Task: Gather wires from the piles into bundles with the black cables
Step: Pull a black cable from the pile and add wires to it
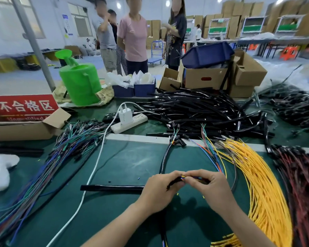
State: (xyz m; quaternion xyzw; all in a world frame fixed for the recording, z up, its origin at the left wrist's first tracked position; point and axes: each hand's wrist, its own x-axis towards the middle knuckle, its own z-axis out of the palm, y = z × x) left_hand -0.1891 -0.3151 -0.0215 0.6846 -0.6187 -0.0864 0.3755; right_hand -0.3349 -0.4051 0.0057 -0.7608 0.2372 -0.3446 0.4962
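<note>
At the left edge of the bench (132, 163) sits an open cardboard box (25, 129) with a red sign. Beside it a mixed-colour wire pile (64, 154) fans toward the near left corner. A green watering can (80, 82) stands at the far edge. A white lead (95, 168) runs from the power strip (128, 123) down across the mat, and a flat black sleeve (112, 187) lies just left of the left hand (161, 191). That hand grips a black cable (163, 161); the right hand (210, 188) pinches coloured wire ends (185, 177) against it. Behind them lies the black cable heap (203, 111). Yellow wires (262, 193) crowd the right wrist, and dark red wires (300, 184) lie along the right edge.
</note>
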